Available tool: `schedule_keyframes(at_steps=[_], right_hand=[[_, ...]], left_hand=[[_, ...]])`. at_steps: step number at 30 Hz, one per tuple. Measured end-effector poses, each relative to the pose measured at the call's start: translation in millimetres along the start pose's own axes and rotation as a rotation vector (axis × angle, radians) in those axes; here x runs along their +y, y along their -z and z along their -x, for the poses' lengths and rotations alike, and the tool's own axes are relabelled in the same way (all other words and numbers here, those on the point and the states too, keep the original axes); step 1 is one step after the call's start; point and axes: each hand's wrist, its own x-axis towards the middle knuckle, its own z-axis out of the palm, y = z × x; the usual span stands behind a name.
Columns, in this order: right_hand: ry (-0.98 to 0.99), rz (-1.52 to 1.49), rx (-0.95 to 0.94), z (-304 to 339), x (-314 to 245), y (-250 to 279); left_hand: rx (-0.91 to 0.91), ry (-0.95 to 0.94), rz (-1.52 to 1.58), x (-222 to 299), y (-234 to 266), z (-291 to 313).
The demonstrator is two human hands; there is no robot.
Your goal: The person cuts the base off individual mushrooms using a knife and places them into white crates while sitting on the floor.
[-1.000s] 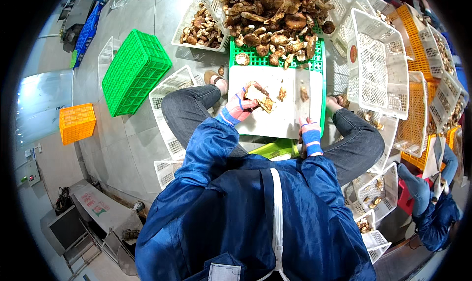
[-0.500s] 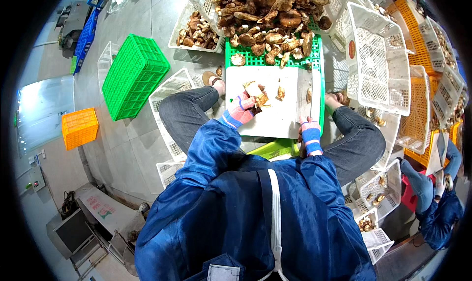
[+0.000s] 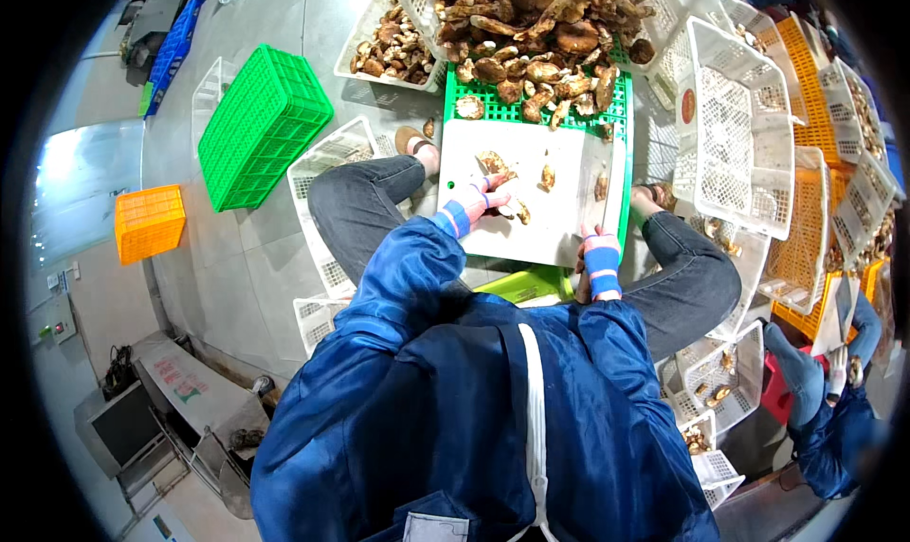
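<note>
A white cutting board (image 3: 550, 238) lies between my knees, with several mushroom pieces on it. My left hand (image 3: 479, 199), in a striped fingerless glove, is low over the board's left half. Its fingers are stretched and apart, with one cut mushroom (image 3: 490, 163) beyond the fingertips and another piece (image 3: 521, 212) beside them. At the board's near right corner, my right hand (image 3: 598, 257) is closed round a knife's handle; the thin blade points away along the right edge and is hard to make out. A slim mushroom piece (image 3: 547, 176) lies mid-board.
Beyond the board, a brown mushroom heap (image 3: 550, 30) rests on a green crate (image 3: 621, 115). A white basket of mushrooms (image 3: 346, 58) stands far left. White baskets (image 3: 744, 125) and orange crates (image 3: 806, 220) crowd the right, where another person (image 3: 834, 428) sits. A green crate (image 3: 261, 129) stands left.
The mushroom held in my left hand has been let go; cut pieces now lie on the board around the fingers. My right hand stays at the near right corner. The whole view has shifted slightly.
</note>
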Motion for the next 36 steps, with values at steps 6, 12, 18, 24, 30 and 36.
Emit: schedule_keyframes(at_steps=[6,12,18,24,30,36], right_hand=[[0.294,0.316,0.118,4,7,1],[0.411,0.647,-0.081,36,-30,-18],[0.346,0.474,-0.252,41,-34,-30],[1.029,0.966,-0.374,17,-10,-36],[0.364,0.752,-0.134,32,-51,-33],[0.371,0.568,-0.138,38,-47,-6]], left_hand=[[0.072,-0.011,-0.525,-26,-16,-58],[0.382,-0.137,-0.98,-47,-13,-71],[0.447,-0.229,-1.016,-45,-7,-77],[0.283,-0.309,-0.896,-66,8,-95],[0.327,-0.172,-0.978,-39,-22,-71],[0.089,-0.05,-0.009,-89,29,-78]])
